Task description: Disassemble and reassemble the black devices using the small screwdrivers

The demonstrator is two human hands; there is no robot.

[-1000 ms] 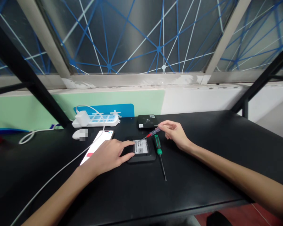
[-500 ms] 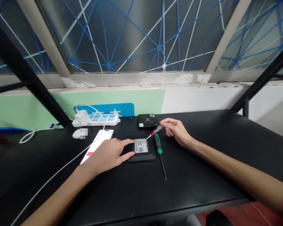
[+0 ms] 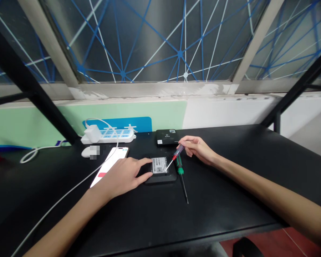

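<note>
A hard drive with a white printed label lies in a black tray-like case on the table. At its left edge my left hand has thumb and index finger stretched apart, their tips touching the drive or case rim. My right hand grips a small screwdriver with a clear and red handle. Its thin shaft slants down left, the tip over the lower right part of the label; contact cannot be made out. Just right of the case, partly behind that screwdriver, lies a green and black screwdriver.
Behind the case sits a flat black box. Left of it are a white power strip with a charger, a white mouse, and a lit phone partly under my left hand. A white cable crosses the table's left side.
My right hand has shifted slightly left and tilted the small screwdriver more steeply. Its tip has moved from the label's upper part to its lower right. My left hand stays in place.
</note>
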